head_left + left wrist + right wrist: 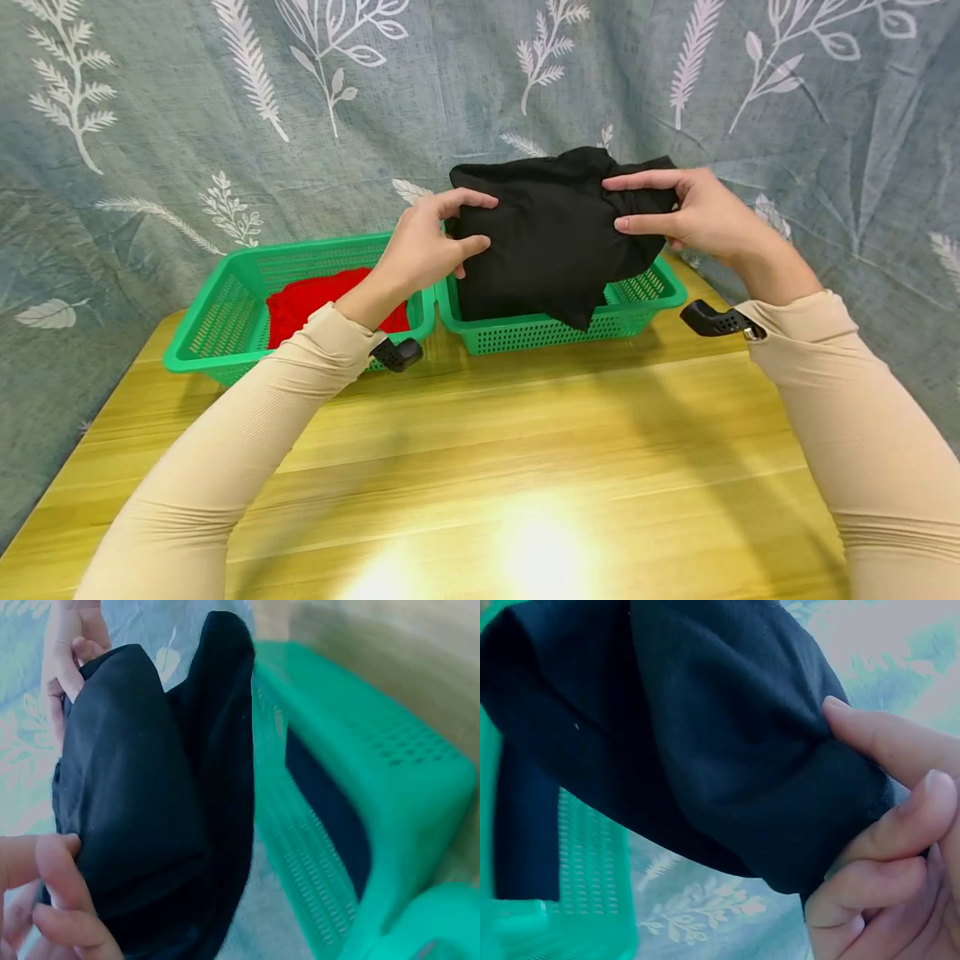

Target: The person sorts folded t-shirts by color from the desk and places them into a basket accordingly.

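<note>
A black cloth (pixel 547 233), folded and bunched, is held up between both hands above the right green basket (pixel 555 333). The left hand (pixel 427 246) pinches its left edge between thumb and fingers. At the opposite end, the right hand (pixel 705 212) grips a gathered part; the right wrist view shows the thumb and curled fingers on the black fabric (pixel 735 750). One corner of the cloth hangs over the basket's front rim. More dark material (pixel 330 802) shows inside the basket in the left wrist view; whether it is a separate piece, I cannot tell.
On the left, a second green basket (pixel 247 358) stands beside the first, with red cloth (pixel 322 292) inside, partly behind the left forearm. Both stand on a wooden table (pixel 480 450). A grey-blue curtain (pixel 450 92) with white leaf patterns hangs behind.
</note>
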Demonstrator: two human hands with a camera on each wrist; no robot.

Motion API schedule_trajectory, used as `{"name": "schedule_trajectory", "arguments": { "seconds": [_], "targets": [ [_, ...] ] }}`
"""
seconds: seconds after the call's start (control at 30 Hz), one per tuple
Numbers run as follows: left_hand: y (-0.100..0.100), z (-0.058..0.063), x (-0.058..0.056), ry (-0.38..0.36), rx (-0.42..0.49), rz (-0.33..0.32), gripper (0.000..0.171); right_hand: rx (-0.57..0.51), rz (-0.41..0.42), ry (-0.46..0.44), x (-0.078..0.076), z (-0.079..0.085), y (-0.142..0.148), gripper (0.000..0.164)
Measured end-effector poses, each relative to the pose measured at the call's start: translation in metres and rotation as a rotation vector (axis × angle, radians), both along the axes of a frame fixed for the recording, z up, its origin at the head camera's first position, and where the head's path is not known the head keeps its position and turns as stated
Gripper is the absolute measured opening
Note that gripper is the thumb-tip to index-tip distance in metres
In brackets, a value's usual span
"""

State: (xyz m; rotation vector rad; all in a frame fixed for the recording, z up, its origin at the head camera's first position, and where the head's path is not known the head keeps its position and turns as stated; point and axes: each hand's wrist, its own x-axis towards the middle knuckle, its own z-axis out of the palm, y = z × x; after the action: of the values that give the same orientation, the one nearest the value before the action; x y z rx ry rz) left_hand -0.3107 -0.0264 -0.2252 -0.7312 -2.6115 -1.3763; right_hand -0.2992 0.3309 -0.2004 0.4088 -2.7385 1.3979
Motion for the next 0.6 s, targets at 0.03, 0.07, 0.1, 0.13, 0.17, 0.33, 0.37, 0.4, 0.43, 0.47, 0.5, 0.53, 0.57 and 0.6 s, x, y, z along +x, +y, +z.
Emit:
{"name": "schedule_trajectory", "arguments": {
  "seconds": [0.03, 0.07, 0.1, 0.13, 0.17, 0.33, 0.37, 0.4, 0.43, 0.47, 0.5, 0.53, 0.57, 0.6],
  "targets": [
    [0.001, 0.003, -0.004, 0.016, 0.01, 0.004, 0.044, -0.024, 0.007, 0.015, -0.004, 0.004, 0.0, 0.055],
    [0.002, 0.004, -0.008, 0.026, 0.021, 0.007, 0.044, -0.049, 0.009, 0.029, -0.007, 0.008, 0.0, 0.055],
    [0.003, 0.005, -0.013, 0.034, 0.031, 0.009, 0.044, -0.066, 0.004, 0.043, -0.011, 0.011, 0.001, 0.054],
    [0.004, 0.004, -0.018, 0.036, 0.038, 0.011, 0.044, -0.082, 0.0, 0.05, -0.015, 0.012, 0.001, 0.054],
    [0.005, 0.002, -0.023, 0.026, 0.045, 0.008, 0.045, -0.09, -0.004, 0.053, -0.02, 0.012, 0.002, 0.054],
    [0.008, -0.024, -0.048, -0.104, 0.002, 0.008, 0.044, 0.017, -0.041, -0.012, -0.041, -0.016, 0.004, 0.055],
    [0.008, -0.031, -0.051, -0.141, -0.027, 0.015, 0.043, 0.055, -0.04, -0.046, -0.045, -0.026, 0.004, 0.055],
    [0.008, -0.038, -0.054, -0.174, -0.063, 0.025, 0.042, 0.098, -0.036, -0.081, -0.049, -0.035, 0.005, 0.056],
    [0.008, -0.045, -0.055, -0.208, -0.104, 0.039, 0.04, 0.145, -0.027, -0.112, -0.052, -0.045, 0.005, 0.056],
    [0.008, -0.05, -0.056, -0.23, -0.15, 0.053, 0.038, 0.185, -0.016, -0.142, -0.055, -0.053, 0.005, 0.057],
    [0.009, -0.055, -0.058, -0.244, -0.188, 0.065, 0.036, 0.221, -0.006, -0.162, -0.057, -0.061, 0.006, 0.057],
    [0.009, -0.059, -0.058, -0.252, -0.217, 0.077, 0.035, 0.248, -0.001, -0.17, -0.059, -0.067, 0.007, 0.056],
    [0.009, -0.062, -0.057, -0.254, -0.237, 0.087, 0.034, 0.274, -0.001, -0.171, -0.061, -0.071, 0.008, 0.055],
    [0.009, -0.064, -0.057, -0.251, -0.245, 0.093, 0.034, 0.303, -0.005, -0.16, -0.062, -0.074, 0.009, 0.054]
  ]
}}
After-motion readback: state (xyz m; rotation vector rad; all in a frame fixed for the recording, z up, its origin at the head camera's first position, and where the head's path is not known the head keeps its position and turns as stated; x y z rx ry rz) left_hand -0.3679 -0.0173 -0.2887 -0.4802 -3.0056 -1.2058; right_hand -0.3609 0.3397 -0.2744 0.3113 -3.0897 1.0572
